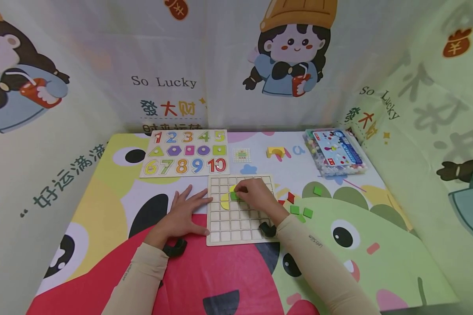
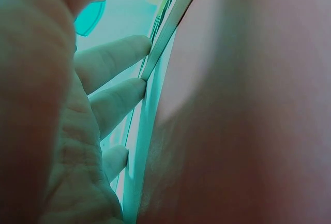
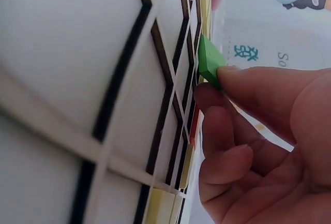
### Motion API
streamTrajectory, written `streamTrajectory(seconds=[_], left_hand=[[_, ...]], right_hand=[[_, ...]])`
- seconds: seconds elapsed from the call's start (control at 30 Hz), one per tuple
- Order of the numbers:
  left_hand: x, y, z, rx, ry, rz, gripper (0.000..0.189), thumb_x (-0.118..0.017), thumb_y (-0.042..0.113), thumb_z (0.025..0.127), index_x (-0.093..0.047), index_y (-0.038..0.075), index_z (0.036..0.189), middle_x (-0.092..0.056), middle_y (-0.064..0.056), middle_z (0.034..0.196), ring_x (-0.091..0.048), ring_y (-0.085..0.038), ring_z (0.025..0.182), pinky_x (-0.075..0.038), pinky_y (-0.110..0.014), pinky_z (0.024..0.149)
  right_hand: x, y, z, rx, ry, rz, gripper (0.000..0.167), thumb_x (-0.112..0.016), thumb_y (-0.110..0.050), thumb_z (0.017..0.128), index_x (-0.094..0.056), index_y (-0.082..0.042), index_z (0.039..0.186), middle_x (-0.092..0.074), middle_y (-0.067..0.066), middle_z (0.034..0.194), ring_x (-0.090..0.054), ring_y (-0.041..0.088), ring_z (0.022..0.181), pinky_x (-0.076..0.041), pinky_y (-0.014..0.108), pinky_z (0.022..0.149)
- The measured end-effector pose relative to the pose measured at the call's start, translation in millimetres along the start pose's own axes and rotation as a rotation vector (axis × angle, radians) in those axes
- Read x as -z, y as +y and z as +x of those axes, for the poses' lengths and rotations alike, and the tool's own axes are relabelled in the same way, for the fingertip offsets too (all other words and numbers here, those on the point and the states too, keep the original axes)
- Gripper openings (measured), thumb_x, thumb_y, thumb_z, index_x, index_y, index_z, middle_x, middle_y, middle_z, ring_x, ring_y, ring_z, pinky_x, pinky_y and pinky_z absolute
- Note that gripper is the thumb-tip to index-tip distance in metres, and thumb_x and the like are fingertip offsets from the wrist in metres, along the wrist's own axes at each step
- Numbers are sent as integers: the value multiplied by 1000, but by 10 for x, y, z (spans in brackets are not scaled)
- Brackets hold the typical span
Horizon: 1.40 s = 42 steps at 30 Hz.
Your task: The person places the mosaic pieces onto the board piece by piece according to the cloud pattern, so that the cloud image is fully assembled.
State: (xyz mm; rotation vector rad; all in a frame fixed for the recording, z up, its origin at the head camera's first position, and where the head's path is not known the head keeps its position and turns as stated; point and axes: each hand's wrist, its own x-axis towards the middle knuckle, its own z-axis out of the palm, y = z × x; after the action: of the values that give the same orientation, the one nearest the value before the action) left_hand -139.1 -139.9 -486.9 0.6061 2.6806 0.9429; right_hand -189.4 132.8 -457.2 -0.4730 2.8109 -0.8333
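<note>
Pinching what, that right hand (image 1: 256, 194)?
"A green square tile (image 1: 234, 196), at the wooden grid board (image 1: 235, 225)'s far half, beside yellow pieces (image 1: 224, 204)."
"And the left hand (image 1: 183, 214)?"
"Fingers spread, touching the board's left edge; loose green tiles (image 1: 294, 210) lie right of the board."
</note>
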Motion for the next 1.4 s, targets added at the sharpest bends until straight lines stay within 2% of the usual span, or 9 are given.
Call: streamTrajectory(seconds=[0.3,0.6,0.87,1.13,1.4], left_hand=[[11,8,-10,-3,2,-10,101,-97,42,66,-56,21,155,-33,-7,174,-6,-46,163,7,-74,127],[2,-3,-1,-7,1,-2,100,-96,43,66,-56,23,155,-33,-6,174,-7,-46,163,7,-74,127],[7,-9,-3,-9,4,-6,101,-96,44,66,-55,22,155,-33,-7,174,-6,-46,163,7,-74,127],[8,-6,-11,-7,3,-18,102,-96,43,65,-55,21,156,-33,-8,174,-6,-47,163,7,-75,126],[0,-3,-16,-7,-2,-6,102,-96,44,66,-55,21,156,-33,-8,174,-7,-47,163,6,-75,126]], right_hand=[[-24,-50,2,-15,-10,-26,11,-76,-18,99,-82,-13,107,-78,2,104,-63,17,91,-58,37,91],[-18,-48,-4,-54,-32,-20,18,-76,-16,98,-81,-13,114,-77,2,106,-61,18,93,-57,36,92],[-12,-67,-16,-23,-39,-27,15,-77,-15,98,-82,-11,111,-78,4,108,-64,16,94,-59,37,91],[-12,-85,-37,-21,-56,-49,20,-77,-16,97,-81,-11,116,-77,4,106,-61,16,91,-57,35,87],[-12,-102,-53,-30,-70,-64,23,-78,-19,97,-81,-12,119,-76,3,107,-60,17,92,-57,35,89]])
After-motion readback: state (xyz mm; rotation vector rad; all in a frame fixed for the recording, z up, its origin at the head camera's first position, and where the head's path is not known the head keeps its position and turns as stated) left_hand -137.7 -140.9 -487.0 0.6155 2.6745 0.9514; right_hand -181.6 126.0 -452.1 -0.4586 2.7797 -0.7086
